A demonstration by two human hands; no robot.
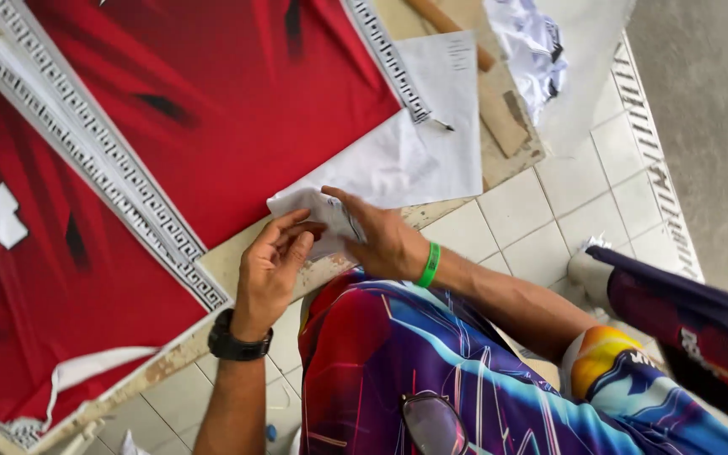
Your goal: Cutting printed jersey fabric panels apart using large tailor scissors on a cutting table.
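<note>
A small folded piece of white fabric [309, 206] with a faint grey print lies at the near edge of a wooden table [229, 265]. My left hand [270, 274], with a black watch on its wrist, pinches the piece's near edge. My right hand [381, 240], wearing a green wristband, presses on the same piece from the right. Red fabric [212, 101] with a black and white key-pattern border covers most of the table. White paper sheets [427, 135] lie just beyond my hands.
A wooden stick [448, 25] and a crumpled white printed cloth [532, 42] lie at the table's far end. White tiled floor [549, 211] runs along the table's edge. Dark folded garments [684, 329] sit at the right. Glasses [436, 421] hang on my colourful shirt.
</note>
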